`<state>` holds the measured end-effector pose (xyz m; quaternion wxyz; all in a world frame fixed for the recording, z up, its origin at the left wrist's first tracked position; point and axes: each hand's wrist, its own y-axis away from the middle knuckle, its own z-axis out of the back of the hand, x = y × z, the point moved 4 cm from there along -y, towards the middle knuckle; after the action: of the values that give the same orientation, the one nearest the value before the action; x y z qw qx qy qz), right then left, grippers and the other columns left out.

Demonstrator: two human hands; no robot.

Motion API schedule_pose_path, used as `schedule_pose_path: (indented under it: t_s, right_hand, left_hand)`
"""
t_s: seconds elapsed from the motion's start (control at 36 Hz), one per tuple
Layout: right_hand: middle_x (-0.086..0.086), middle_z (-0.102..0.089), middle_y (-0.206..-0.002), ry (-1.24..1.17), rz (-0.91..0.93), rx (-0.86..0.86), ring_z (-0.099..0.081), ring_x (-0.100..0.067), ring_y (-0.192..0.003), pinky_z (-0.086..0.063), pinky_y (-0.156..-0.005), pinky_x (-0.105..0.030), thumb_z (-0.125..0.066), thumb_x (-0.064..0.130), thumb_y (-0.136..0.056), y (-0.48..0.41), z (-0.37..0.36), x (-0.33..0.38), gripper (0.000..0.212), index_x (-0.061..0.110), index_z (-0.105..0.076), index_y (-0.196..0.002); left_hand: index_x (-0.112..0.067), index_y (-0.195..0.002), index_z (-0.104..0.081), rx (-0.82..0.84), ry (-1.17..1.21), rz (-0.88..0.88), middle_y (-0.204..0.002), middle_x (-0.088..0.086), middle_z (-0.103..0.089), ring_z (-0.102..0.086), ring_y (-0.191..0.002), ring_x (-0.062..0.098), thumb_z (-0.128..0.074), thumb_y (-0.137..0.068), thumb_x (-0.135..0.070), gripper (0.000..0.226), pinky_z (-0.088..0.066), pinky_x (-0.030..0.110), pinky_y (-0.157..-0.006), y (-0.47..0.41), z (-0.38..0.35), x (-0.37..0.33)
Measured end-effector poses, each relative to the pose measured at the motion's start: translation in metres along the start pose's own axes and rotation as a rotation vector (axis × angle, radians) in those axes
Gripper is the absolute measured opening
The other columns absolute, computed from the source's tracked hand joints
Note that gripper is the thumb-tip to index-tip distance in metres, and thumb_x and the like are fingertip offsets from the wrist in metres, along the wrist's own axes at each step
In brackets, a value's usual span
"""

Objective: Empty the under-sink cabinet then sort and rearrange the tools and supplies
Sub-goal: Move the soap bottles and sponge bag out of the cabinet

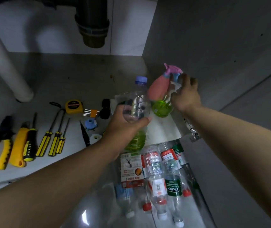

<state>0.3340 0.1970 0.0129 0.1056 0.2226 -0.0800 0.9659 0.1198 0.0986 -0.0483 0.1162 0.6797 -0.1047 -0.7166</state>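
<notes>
My left hand (125, 124) is wrapped around a clear plastic bottle (137, 99) with a lilac cap and some green liquid at its bottom, tilted above the cabinet floor. My right hand (185, 94) grips the white trigger head of a green spray bottle (162, 107) that stands on a white sheet (164, 129). A pink spray bottle (157, 88) with a pink nozzle leans right beside it. Several empty water bottles (162, 175) and a red and white box (132, 170) lie in front, near the cabinet edge.
Yellow-handled pliers (0, 150), screwdrivers (54, 139) and a yellow tape measure (74, 106) lie in a row at the left. A white pipe (4, 63) and a dark drain trap (92, 25) come down at the back. The grey side wall (222, 46) stands close on the right.
</notes>
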Motion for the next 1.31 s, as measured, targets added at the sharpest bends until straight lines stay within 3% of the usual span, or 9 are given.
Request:
schedule_pose_path:
  t_s: [0.25,0.42,0.56,0.67,0.83,0.92,1.08,1.22,1.31]
  right_hand:
    - [-0.021,-0.046,-0.136,0.218,0.045,0.076,-0.057,-0.046,-0.117,-0.047,-0.097,-0.045,-0.060,0.017,-0.092,-0.017,-0.017,-0.007,0.061,0.012,-0.037,-0.148]
    - [-0.019,-0.067,-0.112,0.165,0.116,-0.024,-0.065,-0.040,-0.102,-0.050,-0.082,-0.034,-0.064,0.025,-0.091,-0.003,-0.005,-0.016,0.021,0.012,-0.069,-0.107]
    - [0.007,-0.054,-0.061,0.034,0.158,-0.114,-0.062,-0.030,-0.074,-0.031,-0.058,-0.027,-0.062,0.030,-0.089,0.039,0.027,-0.022,0.028,0.025,-0.052,-0.063]
    - [0.001,-0.058,-0.070,-0.044,0.118,-0.095,-0.059,-0.025,-0.074,-0.040,-0.063,-0.031,-0.065,0.034,-0.089,0.084,0.059,-0.035,0.020,0.017,-0.063,-0.078]
    - [0.007,-0.050,-0.056,-0.185,0.000,-0.067,-0.047,-0.005,-0.056,-0.035,-0.054,-0.026,-0.068,0.036,-0.090,0.171,0.115,-0.056,0.033,0.023,-0.051,-0.065]
    - [0.004,-0.053,-0.058,-0.190,-0.072,-0.038,-0.050,-0.014,-0.060,-0.037,-0.060,-0.033,-0.068,0.032,-0.090,0.219,0.136,-0.072,0.029,0.018,-0.055,-0.068]
    - [-0.001,-0.067,-0.067,-0.092,-0.257,0.138,-0.064,-0.026,-0.072,-0.048,-0.065,-0.031,-0.068,0.029,-0.085,0.310,0.146,-0.118,0.017,0.014,-0.064,-0.077]
    - [-0.012,-0.073,-0.087,-0.034,-0.418,0.336,-0.068,-0.031,-0.089,-0.052,-0.073,-0.032,-0.064,0.019,-0.083,0.362,0.120,-0.156,0.006,0.020,-0.063,-0.077]
    - [-0.015,-0.069,-0.087,-0.039,-0.528,0.352,-0.068,-0.033,-0.091,-0.047,-0.069,-0.029,-0.060,0.018,-0.085,0.379,0.103,-0.173,0.010,0.013,-0.066,-0.080]
  left_hand:
    - [-0.043,-0.113,-0.054,-0.010,0.080,-0.010,-0.104,-0.014,-0.065,-0.062,-0.077,-0.016,-0.085,-0.070,-0.056,0.055,-0.043,0.016,-0.063,-0.007,-0.001,0.003]
    - [-0.035,-0.124,-0.052,-0.048,0.096,-0.016,-0.115,-0.013,-0.063,-0.061,-0.098,-0.003,-0.073,-0.078,-0.066,0.060,-0.043,0.021,-0.073,0.001,-0.002,0.004]
    - [-0.036,-0.123,-0.049,0.014,-0.040,-0.040,-0.120,-0.014,-0.060,-0.056,-0.104,-0.004,-0.068,-0.077,-0.073,0.062,-0.043,0.020,-0.079,0.018,0.002,0.000]
    - [-0.030,-0.124,-0.054,0.115,-0.227,-0.066,-0.116,-0.007,-0.065,-0.063,-0.104,0.005,-0.075,-0.073,-0.068,0.066,-0.052,0.026,-0.086,0.039,0.000,-0.014]
    - [-0.021,-0.116,-0.057,0.223,-0.371,-0.122,-0.105,-0.002,-0.066,-0.063,-0.090,0.005,-0.086,-0.075,-0.043,0.055,-0.047,0.015,-0.070,0.091,-0.016,-0.044]
    - [-0.021,-0.117,-0.057,0.239,-0.377,-0.123,-0.105,0.001,-0.065,-0.063,-0.093,0.013,-0.087,-0.074,-0.041,0.055,-0.051,0.029,-0.083,0.119,-0.023,-0.055]
    - [-0.037,-0.110,-0.056,0.301,-0.340,-0.109,-0.100,-0.013,-0.070,-0.068,-0.084,-0.006,-0.089,-0.057,-0.049,0.063,-0.049,0.016,-0.073,0.175,-0.039,-0.061]
    - [-0.039,-0.117,-0.054,0.377,-0.319,-0.060,-0.108,-0.006,-0.071,-0.069,-0.100,0.006,-0.094,-0.059,-0.044,0.071,-0.054,0.023,-0.083,0.207,-0.049,-0.046]
    - [-0.033,-0.128,-0.052,0.419,-0.334,-0.020,-0.111,-0.006,-0.070,-0.068,-0.100,0.006,-0.093,-0.067,-0.036,0.074,-0.054,0.016,-0.073,0.220,-0.052,-0.037]
